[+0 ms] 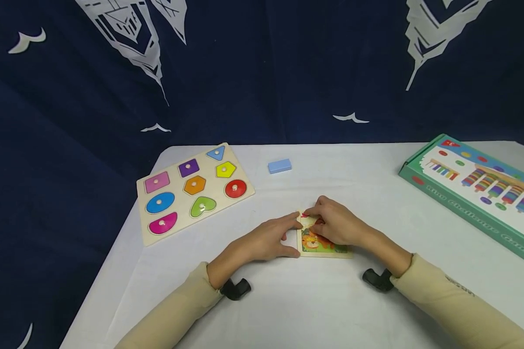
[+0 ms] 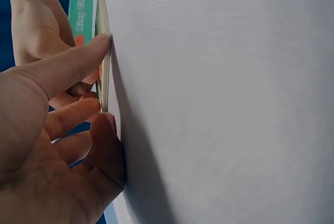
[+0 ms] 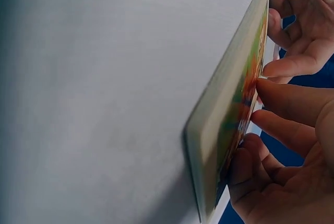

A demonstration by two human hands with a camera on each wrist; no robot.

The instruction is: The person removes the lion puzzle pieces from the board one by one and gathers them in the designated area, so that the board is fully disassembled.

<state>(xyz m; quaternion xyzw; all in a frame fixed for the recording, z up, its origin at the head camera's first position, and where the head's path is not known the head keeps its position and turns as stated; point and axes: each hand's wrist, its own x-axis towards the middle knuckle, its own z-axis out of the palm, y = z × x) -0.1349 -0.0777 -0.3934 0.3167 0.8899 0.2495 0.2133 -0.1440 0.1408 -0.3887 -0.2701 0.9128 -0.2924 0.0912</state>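
While the white table (image 1: 262,310) is partly covered by a shape board (image 1: 181,206), contact is made by the left hand (image 1: 268,237), fingers spread, and the right hand (image 1: 338,223), whether pinching cannot be told, with the lion puzzle (image 1: 311,242) between them.

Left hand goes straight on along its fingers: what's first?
The puzzle, whose edge the left hand seems to touch now. Past that edge, probably the right hand; depth is unclear.

Orange-and-green picture board (image 1: 312,245), white-patterned navy curtain (image 1: 262,72)
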